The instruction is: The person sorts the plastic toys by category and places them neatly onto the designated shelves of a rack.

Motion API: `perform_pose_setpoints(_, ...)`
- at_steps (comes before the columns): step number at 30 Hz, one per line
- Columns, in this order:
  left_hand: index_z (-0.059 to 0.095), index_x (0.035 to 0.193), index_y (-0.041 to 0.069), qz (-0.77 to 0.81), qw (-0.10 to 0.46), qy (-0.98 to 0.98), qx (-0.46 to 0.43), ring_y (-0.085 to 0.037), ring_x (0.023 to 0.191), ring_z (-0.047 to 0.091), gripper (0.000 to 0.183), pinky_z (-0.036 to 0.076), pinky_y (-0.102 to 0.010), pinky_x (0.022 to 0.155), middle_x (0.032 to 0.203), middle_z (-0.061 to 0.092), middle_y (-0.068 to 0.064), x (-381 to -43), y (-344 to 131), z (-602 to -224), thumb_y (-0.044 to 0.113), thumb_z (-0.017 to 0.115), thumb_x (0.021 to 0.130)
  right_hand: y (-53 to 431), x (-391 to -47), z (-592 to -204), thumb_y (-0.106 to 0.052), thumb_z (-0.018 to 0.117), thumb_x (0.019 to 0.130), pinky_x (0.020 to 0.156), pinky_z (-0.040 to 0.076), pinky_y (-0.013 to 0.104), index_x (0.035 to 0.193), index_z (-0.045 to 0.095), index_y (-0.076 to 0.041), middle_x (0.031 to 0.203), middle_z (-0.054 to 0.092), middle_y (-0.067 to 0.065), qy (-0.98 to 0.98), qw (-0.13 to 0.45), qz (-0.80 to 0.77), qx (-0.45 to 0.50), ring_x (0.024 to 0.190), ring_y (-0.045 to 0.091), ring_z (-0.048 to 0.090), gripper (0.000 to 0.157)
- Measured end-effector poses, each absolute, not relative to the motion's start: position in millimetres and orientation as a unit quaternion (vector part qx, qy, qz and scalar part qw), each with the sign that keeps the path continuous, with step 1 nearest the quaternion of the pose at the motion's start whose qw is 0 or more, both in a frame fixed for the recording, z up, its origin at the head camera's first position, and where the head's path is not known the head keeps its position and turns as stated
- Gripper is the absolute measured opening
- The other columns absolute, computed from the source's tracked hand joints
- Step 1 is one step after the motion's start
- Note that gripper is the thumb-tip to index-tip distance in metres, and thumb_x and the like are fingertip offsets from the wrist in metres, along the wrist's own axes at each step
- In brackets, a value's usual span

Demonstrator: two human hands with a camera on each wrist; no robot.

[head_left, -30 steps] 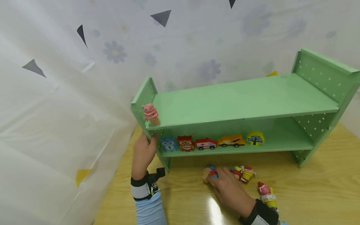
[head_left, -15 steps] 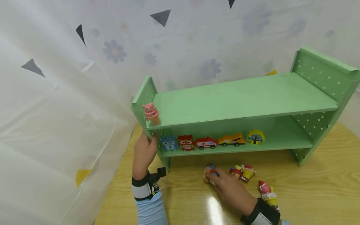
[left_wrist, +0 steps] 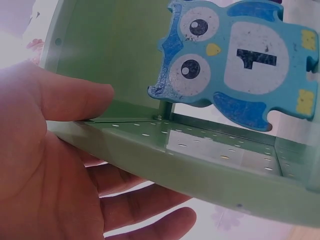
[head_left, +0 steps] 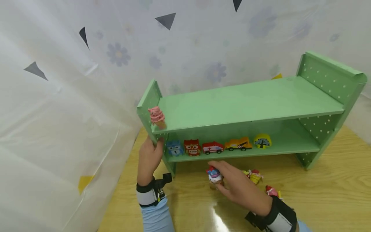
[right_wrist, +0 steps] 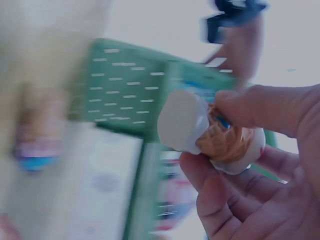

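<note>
My left hand grips the left side panel of a green two-tier shelf. In the left wrist view its thumb lies inside the panel and the fingers outside, close to a blue owl block marked 1. My right hand holds a small ice-cream cone figurine with a blue face and red top, in front of the lower shelf. The right wrist view shows the figurine's waffle cone between thumb and fingers. A pink ice-cream cone figurine stands on the upper board's left end.
On the lower board stand a red owl block, an ambulance, an orange truck and a tree block. More ice-cream figurines, including a yellow one and a pink-topped one, lie on the wooden table.
My right hand has picked up the blue-faced ice-cream figurine from the table and turned it upright, moving slightly up towards the shelf. The left hand keeps its grip on the panel.
</note>
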State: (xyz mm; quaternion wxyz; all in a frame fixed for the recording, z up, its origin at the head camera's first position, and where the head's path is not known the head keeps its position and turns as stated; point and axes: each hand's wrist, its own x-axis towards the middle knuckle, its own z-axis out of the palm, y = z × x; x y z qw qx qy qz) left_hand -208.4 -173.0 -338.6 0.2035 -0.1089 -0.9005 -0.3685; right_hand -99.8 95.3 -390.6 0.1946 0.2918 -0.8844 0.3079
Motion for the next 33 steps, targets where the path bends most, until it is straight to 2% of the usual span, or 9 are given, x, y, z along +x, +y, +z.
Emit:
perform_pose_setpoints(8,0.051,0.105,0.009,-0.366,0.204,-0.902,-0.105,-0.026,0.070,0.050,0.021,0.039,-0.038,0.062,0.076,0.049,-0.009,-208.5,-174.5,-340.6,0.028,0.046,0.098,75.6,-111.0,-304.7,-0.009,0.078,0.077,0.067,0.052,0.027,0.139,0.044,-0.011,0.122,0.055,0.008,-0.826,0.267,0.357,0.345,0.090,0.011,0.056,0.071)
perform_pose_setpoints(12,0.052,0.107,0.009,-0.369,0.203,-0.901,-0.104,-0.027,0.075,0.053,0.022,0.043,-0.041,0.066,0.082,0.054,-0.011,-209.7,-172.9,-341.6,0.029,0.047,0.099,67.2,-126.5,-274.8,-0.008,0.076,0.079,0.064,0.051,0.027,0.139,0.045,-0.011,0.121,0.055,0.012,-0.808,0.295,0.370,0.351,0.081,0.012,0.054,0.068)
perform_pose_setpoints(14,0.053,0.110,0.010,-0.370,0.199,-0.902,-0.100,-0.027,0.079,0.056,0.023,0.046,-0.043,0.068,0.087,0.057,-0.012,-210.0,-172.2,-341.9,0.029,0.048,0.099,63.7,-136.3,-264.7,-0.008,0.076,0.080,0.065,0.051,0.028,0.139,0.045,-0.009,0.117,0.057,0.012,-0.803,0.307,0.364,0.358,0.082,0.013,0.055,0.067)
perform_pose_setpoints(18,0.053,0.113,0.010,-0.368,0.194,-0.904,-0.094,-0.028,0.083,0.058,0.025,0.048,-0.046,0.072,0.094,0.061,-0.013,-209.9,-172.0,-341.0,0.029,0.048,0.098,56.3,-155.6,-248.4,-0.010,0.074,0.082,0.070,0.051,0.031,0.139,0.044,-0.006,0.114,0.060,0.013,-0.798,0.313,0.358,0.369,0.089,0.016,0.056,0.064)
perform_pose_setpoints(23,0.053,0.111,0.009,-0.366,0.198,-0.904,-0.102,-0.028,0.080,0.057,0.024,0.047,-0.044,0.069,0.089,0.059,-0.012,-209.9,-172.7,-339.0,0.028,0.048,0.098,43.6,-177.7,-235.6,-0.009,0.070,0.085,0.075,0.051,0.033,0.140,0.042,-0.005,0.118,0.058,0.014,-0.799,0.308,0.363,0.368,0.092,0.017,0.056,0.062)
perform_pose_setpoints(29,0.053,0.105,0.009,-0.363,0.201,-0.903,-0.107,-0.027,0.075,0.055,0.022,0.046,-0.043,0.066,0.083,0.057,-0.012,-209.7,-173.5,-339.2,0.029,0.047,0.098,29.5,-194.5,-233.5,-0.006,0.069,0.085,0.073,0.049,0.033,0.139,0.041,-0.002,0.116,0.058,0.015,-0.804,0.296,0.371,0.357,0.089,0.019,0.054,0.061)
perform_pose_setpoints(33,0.054,0.106,0.009,-0.361,0.208,-0.903,-0.108,-0.028,0.078,0.058,0.023,0.048,-0.045,0.068,0.087,0.060,-0.013,-209.7,-174.4,-339.8,0.029,0.048,0.097,24.6,-201.6,-236.3,-0.006,0.067,0.087,0.071,0.049,0.034,0.139,0.040,-0.001,0.119,0.057,0.016,-0.814,0.280,0.372,0.348,0.088,0.019,0.054,0.059)
